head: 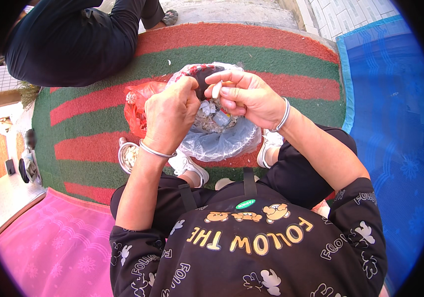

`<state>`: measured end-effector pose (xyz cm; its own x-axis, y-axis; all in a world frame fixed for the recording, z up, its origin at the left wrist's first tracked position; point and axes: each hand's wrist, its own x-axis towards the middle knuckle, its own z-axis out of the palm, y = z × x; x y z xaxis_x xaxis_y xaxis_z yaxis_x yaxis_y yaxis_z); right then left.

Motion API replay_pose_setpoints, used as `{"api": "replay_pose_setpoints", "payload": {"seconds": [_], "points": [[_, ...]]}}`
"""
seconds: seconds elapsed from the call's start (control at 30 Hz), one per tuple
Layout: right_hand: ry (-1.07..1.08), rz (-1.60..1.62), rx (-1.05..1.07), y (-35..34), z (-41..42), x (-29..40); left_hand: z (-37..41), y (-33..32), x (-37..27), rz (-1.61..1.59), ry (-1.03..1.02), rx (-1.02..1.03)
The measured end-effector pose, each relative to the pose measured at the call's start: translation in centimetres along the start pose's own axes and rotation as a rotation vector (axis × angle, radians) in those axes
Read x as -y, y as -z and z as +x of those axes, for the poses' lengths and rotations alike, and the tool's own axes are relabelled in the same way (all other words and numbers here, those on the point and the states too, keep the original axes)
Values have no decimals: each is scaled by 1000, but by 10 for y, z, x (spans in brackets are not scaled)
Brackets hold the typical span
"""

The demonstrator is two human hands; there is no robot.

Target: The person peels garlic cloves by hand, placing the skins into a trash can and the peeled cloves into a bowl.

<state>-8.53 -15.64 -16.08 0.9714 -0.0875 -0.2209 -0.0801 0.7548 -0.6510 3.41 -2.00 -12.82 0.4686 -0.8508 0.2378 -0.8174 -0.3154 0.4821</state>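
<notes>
My right hand [249, 94] holds a pale garlic clove [216, 90] between thumb and fingers. Close to its left is my left hand [173, 113], its fingers curled, back towards me; whether it pinches anything is hidden. Both hands are over a bin lined with a clear plastic bag [219, 144], which holds papery peelings [212, 124] and scraps. A red plastic bag [136, 117] with a garlic bulb [130, 98] at its edge lies left of the bin. Below it, a metal cup [121, 154] contains pale peeled cloves [130, 155].
A person in dark clothes [74, 44] sits at the upper left. Red and green striped carpet [289, 52] covers the ground around the bin. Blue patterned fabric [390, 92] is at the right, pink fabric [60, 248] at the lower left. My white shoes [187, 165] flank the bin.
</notes>
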Motion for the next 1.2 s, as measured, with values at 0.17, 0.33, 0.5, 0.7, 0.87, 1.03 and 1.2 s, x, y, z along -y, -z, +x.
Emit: {"api": "replay_pose_setpoints", "payload": {"seconds": [0.17, 0.33, 0.5, 0.7, 0.87, 1.03, 1.2], "points": [[49, -58, -52, -1, 1, -1, 0, 4, -5, -214, -35, -1], [54, -83, -110, -11, 0, 3, -3, 3, -14, -269, -13, 95], [53, -113, -101, -7, -2, -1, -3, -4, -9, -317, -59, 23], [156, -227, -134, -11, -2, 4, -1, -2, -5, -736, 117, 115], [187, -318, -130, -13, -5, 10, -2, -2, -3, -867, 177, 145], [306, -454, -179, -14, -6, 7, -3, -1, -7, -994, 277, 186], [330, -533, -199, -9, -4, 2, -4, -8, -7, -886, 174, 139]]}}
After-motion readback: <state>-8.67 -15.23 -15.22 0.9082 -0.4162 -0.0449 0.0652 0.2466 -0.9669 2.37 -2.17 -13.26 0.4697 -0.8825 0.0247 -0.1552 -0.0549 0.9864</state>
